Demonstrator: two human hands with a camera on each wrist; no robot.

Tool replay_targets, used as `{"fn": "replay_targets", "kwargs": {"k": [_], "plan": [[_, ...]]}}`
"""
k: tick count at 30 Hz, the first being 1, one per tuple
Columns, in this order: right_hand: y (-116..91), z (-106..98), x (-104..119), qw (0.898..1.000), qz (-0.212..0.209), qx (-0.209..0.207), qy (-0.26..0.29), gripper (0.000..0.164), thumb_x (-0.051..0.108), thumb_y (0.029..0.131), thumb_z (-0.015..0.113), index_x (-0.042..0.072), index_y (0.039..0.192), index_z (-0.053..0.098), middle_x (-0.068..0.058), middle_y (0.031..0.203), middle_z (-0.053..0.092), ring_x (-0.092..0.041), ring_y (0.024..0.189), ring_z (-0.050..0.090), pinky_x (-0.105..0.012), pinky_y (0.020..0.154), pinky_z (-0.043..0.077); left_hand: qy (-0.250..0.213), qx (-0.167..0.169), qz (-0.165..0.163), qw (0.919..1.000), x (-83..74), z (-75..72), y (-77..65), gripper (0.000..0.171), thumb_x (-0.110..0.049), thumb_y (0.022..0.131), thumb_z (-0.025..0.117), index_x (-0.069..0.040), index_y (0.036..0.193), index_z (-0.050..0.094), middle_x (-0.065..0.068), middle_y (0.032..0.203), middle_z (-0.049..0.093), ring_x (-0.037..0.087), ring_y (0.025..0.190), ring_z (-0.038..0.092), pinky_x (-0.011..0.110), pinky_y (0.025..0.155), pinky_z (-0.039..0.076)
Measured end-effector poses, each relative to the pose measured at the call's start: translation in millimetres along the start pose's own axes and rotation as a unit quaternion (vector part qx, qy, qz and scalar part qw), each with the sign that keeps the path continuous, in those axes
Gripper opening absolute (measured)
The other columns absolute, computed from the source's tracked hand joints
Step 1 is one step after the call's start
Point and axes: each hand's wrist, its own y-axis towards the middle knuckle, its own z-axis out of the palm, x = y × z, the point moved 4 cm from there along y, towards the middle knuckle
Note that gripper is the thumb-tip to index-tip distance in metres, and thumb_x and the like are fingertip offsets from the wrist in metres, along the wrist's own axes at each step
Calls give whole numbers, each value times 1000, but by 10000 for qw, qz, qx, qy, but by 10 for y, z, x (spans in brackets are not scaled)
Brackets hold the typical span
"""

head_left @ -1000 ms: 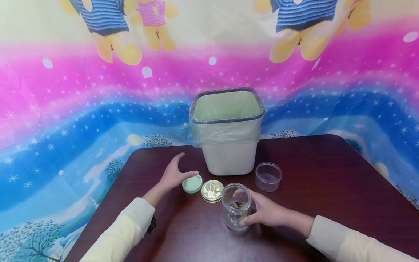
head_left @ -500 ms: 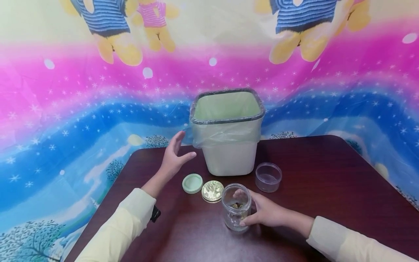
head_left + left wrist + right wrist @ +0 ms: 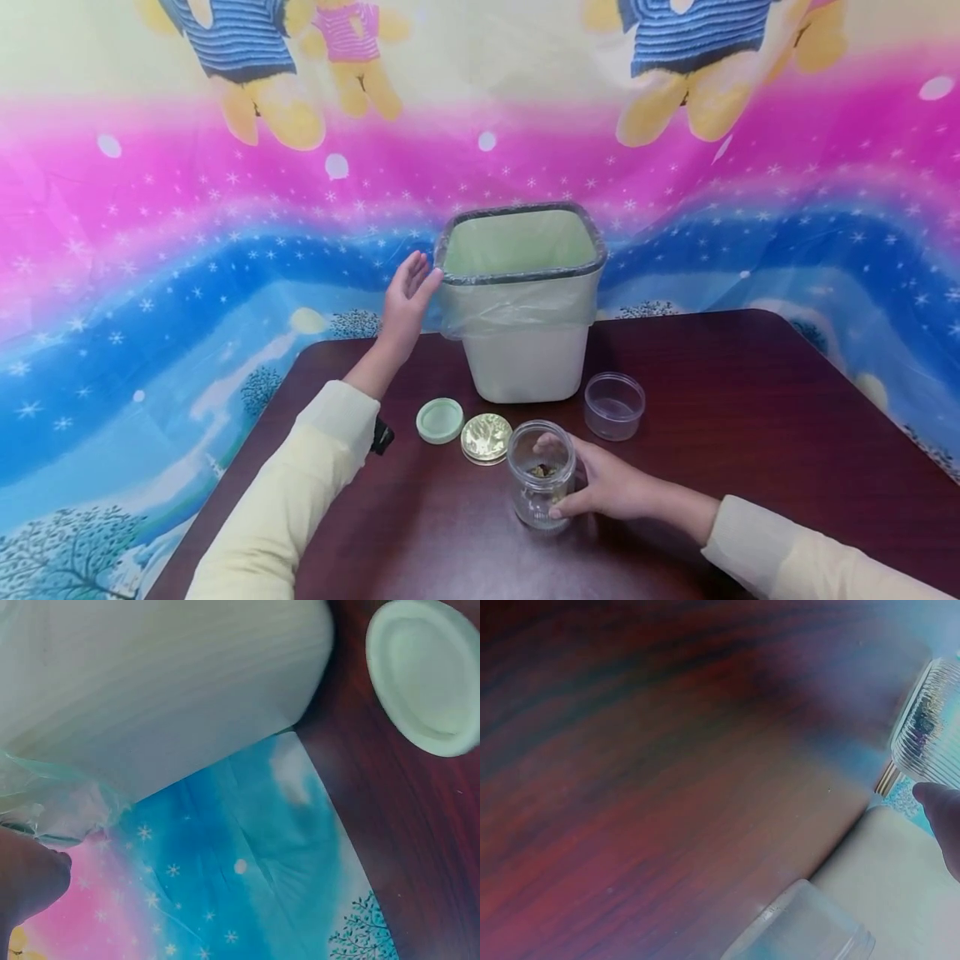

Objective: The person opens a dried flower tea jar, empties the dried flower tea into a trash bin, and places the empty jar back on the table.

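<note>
My right hand (image 3: 607, 483) grips a ribbed clear glass jar (image 3: 534, 500) standing upright on the table. Some dark, dried bits lie inside the jar. Beside the left rim of a pale bin (image 3: 528, 358), my left hand (image 3: 405, 308) is raised with fingers extended and nothing held. Its thumb tip is at the bin's rim; whether it touches cannot be told. In the left wrist view a fingertip (image 3: 34, 874) shows close to the clear bin liner (image 3: 60, 795). A gold lid (image 3: 486, 438) lies left of the jar, and a pale green lid (image 3: 440, 420) lies beyond it.
A clear round plastic container (image 3: 615, 407) stands right of the bin. The dark wooden table (image 3: 750, 417) ends at a printed curtain (image 3: 225, 250) behind. A dark grey band (image 3: 525, 277) runs around the bin's rim.
My left hand has risen from above the pale green lid, moving up and away to the bin's left rim. The right hand and the jar have stayed in place.
</note>
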Motion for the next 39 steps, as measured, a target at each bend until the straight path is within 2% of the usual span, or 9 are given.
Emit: {"fn": "replay_targets", "kwargs": {"k": [5, 12, 18, 24, 33, 39], "plan": [[30, 14, 8, 10000, -36, 58, -42, 76, 8, 75, 82, -9, 135, 38, -26, 131, 50, -43, 123, 46, -26, 96, 43, 93, -237, -332, 9991, 36, 19, 161, 65, -34, 100, 52, -6, 153, 26, 11, 155, 31, 18, 141, 29, 30, 111, 27], [69, 11, -8, 9997, -107, 135, -148, 76, 9, 75, 82, -7, 136, 39, -25, 131, 51, -42, 122, 47, -28, 98, 43, -26, -529, -586, 9969, 49, 31, 295, 65, -35, 97, 54, -5, 151, 32, 11, 153, 34, 21, 138, 34, 35, 111, 28], [76, 5, 8, 9988, -97, 44, -469, 76, 16, 75, 84, -5, 135, 43, -20, 130, 54, -39, 119, 50, -30, 100, 41, -82, -553, -840, 9949, 70, 55, 336, 64, -32, 95, 53, -7, 151, 33, 9, 156, 30, 21, 142, 26, 38, 113, 24], [67, 3, 18, 9988, -152, 16, -470, 76, 15, 74, 84, -4, 135, 43, -20, 130, 53, -39, 120, 49, -31, 100, 42, -7, -570, -993, 9934, 99, 75, 363, 62, -32, 95, 50, -10, 151, 35, 7, 156, 28, 23, 143, 24, 43, 113, 23], [14, -37, -14, 9957, -89, -361, -852, 77, 20, 70, 88, 0, 133, 49, -13, 126, 58, -33, 118, 53, -27, 99, 40, 44, -508, -977, 9939, 164, 141, 403, 62, -25, 91, 46, -11, 150, 37, 5, 156, 31, 22, 141, 27, 41, 110, 29], [-22, -76, -25, 9951, -67, -529, -832, 75, 20, 71, 87, -1, 132, 50, -14, 124, 60, -33, 115, 55, -28, 96, 43, 33, -496, -984, 9939, 146, 178, 396, 62, -23, 90, 46, -10, 150, 37, 5, 156, 31, 22, 141, 27, 40, 111, 28]]}}
